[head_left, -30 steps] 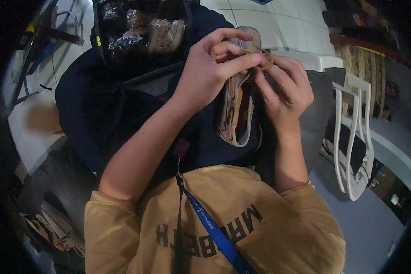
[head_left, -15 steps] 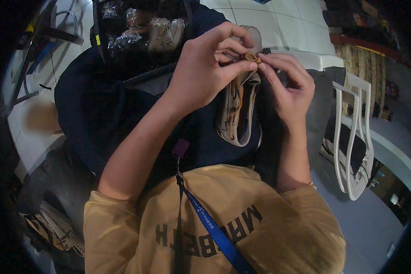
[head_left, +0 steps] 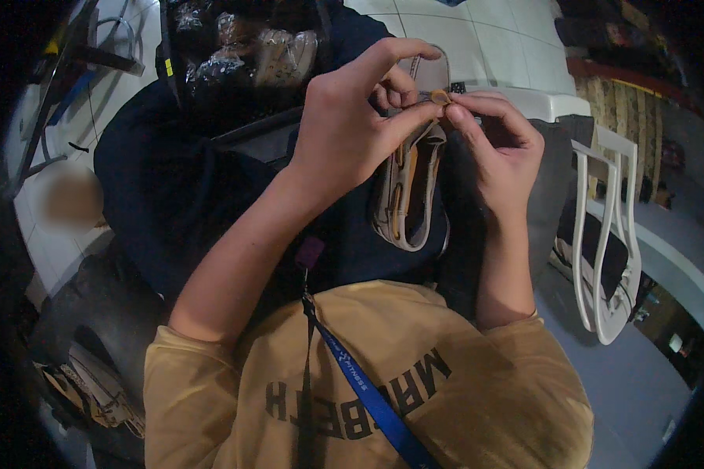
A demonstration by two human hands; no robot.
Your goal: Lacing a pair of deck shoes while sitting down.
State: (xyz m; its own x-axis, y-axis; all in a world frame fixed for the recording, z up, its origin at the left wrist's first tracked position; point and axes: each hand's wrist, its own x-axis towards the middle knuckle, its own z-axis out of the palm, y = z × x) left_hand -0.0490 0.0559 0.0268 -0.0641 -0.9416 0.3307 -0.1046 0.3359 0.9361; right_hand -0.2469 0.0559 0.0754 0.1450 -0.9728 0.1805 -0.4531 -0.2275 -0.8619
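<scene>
A light-coloured shoe (head_left: pixel 385 205) with tan lacing along its side rests upright on my dark-trousered lap, its opening toward me. Above its far end, a small looped tan lace (head_left: pixel 440 98) sits between my fingertips. My right hand (head_left: pixel 499 144) pinches it between thumb and forefinger. From the other side my left hand (head_left: pixel 348 117) presses its thumb against the lace; the forefinger is lifted and stretched past it, while the other fingers curl in. Part of the shoe's upper is hidden behind my left hand.
A black bin (head_left: pixel 242 129) at the far left holds several shoes in clear plastic (head_left: pixel 285 56). More shoe pieces (head_left: pixel 98 383) lie at the lower left. A white plastic chair (head_left: pixel 602 234) stands to the right. A blue lanyard (head_left: pixel 364 383) hangs over my shirt.
The lace loop looks smaller and has turned between my fingertips. My left forefinger has lifted away from it and straightened. The shoe stays in about the same place.
</scene>
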